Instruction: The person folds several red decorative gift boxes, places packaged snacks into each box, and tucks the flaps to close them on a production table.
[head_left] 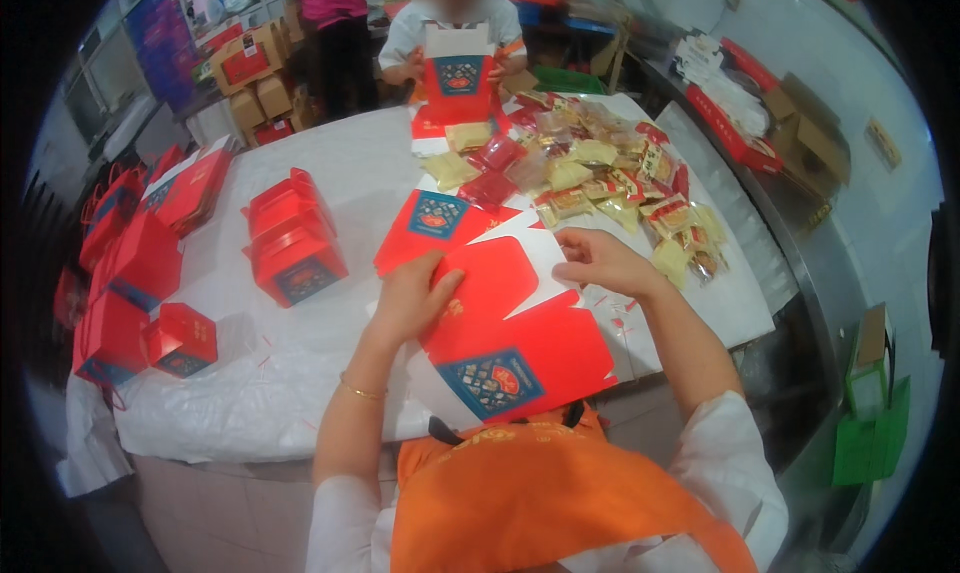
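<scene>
A flattened red gift box (545,348) with white flaps and a blue printed panel lies unfolded in front of me, tilted over the table's near edge. My left hand (405,298) grips its left side, thumb on top and fingers partly hidden. At the far right side, my right hand (605,263) pinches a white flap (545,258) between thumb and fingers. Beyond it shows another red section with a blue panel (437,215); I cannot tell whether it belongs to the same cardboard. A pile of wrapped snack packets (570,173) lies just past my right hand.
Folded red boxes with handles (295,238) stand left of centre, and several more red boxes (140,258) line the left edge. Across the white-covered table (235,393), a person holds up a red box (462,78). Cartons (805,138) sit on the right-hand counter.
</scene>
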Demonstrator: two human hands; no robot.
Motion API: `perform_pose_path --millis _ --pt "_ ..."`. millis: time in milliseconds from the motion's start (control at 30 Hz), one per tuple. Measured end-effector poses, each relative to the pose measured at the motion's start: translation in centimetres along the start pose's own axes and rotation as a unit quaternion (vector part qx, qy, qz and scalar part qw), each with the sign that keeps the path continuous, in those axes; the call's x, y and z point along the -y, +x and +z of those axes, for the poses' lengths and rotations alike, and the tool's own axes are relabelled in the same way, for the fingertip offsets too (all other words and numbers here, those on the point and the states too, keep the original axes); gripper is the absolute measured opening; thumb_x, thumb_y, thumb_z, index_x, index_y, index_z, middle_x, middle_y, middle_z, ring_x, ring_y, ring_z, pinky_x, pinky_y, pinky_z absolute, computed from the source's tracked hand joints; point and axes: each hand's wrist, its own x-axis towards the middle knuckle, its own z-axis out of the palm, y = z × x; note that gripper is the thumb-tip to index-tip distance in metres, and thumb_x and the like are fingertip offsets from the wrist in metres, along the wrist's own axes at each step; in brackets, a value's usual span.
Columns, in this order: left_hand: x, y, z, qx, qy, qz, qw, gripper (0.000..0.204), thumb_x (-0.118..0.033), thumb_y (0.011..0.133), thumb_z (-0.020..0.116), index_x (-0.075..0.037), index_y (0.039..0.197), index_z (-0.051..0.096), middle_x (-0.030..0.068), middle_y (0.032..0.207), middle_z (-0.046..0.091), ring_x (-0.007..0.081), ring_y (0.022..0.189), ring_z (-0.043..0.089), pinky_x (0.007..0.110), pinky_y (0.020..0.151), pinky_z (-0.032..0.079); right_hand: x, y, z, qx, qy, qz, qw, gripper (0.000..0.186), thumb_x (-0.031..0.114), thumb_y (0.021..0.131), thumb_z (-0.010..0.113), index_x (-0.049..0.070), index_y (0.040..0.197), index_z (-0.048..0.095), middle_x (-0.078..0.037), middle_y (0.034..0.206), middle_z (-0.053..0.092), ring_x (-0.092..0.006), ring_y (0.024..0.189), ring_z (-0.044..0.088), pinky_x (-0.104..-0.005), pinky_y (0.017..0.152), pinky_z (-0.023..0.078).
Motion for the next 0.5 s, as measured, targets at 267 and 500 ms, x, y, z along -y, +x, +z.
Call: perform_pose_path --millis 267,500 --pt "-0.9 -0.1 1.9 0.084 -0.019 -0.010 0.996 0.037 -0.036 0.094 0.069 -0.001 0.108 0.069 0.0221 0.098 0.072 0.0380 0.092 0.070 0.044 0.078 0.055 1.3 2.3 2.1 -0.190 -0.489 -0.257 0.811 0.084 0.011 0.071 0.080 0.010 0.149 0.048 -0.021 0.134 0.061 -0.0316 0.122 0.062 -0.0434 0.099 0.050" --pt "1.3 -1.0 4.8 0.113 0.037 0.045 0.992 0.040 -0.039 0.096 0.066 -0.003 0.112 0.069 0.0213 0.100 0.072 0.0379 0.094 0.070 0.046 0.083 0.055 -1.4 3.2 1.5 0.048 -0.615 -0.374 0.693 0.079 0.016 0.067 0.081 0.011 0.141 0.055 -0.008 0.117 0.066 -0.0239 0.109 0.064 -0.0406 0.090 0.049"
